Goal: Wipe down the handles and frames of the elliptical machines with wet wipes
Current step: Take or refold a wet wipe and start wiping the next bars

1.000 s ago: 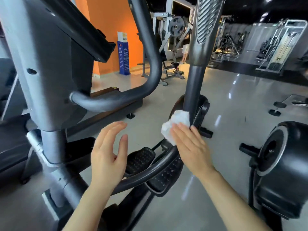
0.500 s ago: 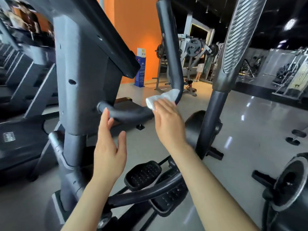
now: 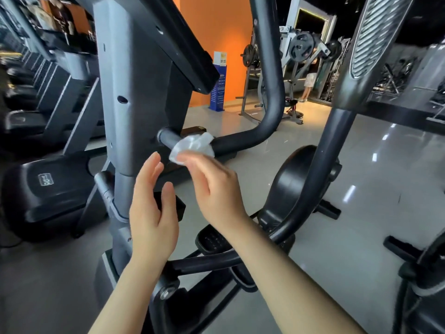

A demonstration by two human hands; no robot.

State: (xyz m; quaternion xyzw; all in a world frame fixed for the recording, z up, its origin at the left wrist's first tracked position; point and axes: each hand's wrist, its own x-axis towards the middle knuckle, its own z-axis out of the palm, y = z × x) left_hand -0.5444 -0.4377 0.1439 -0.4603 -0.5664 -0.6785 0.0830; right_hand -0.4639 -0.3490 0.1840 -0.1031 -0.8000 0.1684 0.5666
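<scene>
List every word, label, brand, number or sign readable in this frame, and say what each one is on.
No text can be read with confidence.
Badge on the black treadmill motor cover: a logo is there, too blurred to read.
Blue standing sign by the orange wall: lines of print, too small to read.
White and yellow card topping that sign: unreadable.
Grey console column of the elliptical: no lettering visible.

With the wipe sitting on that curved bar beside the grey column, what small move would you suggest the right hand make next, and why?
Probably slide the right hand and the wet wipe leftward along the curved handlebar to where it meets the grey column. The wipe sits just short of that joint, a bare stub of bar shows there, and the left hand hovers free.
</scene>
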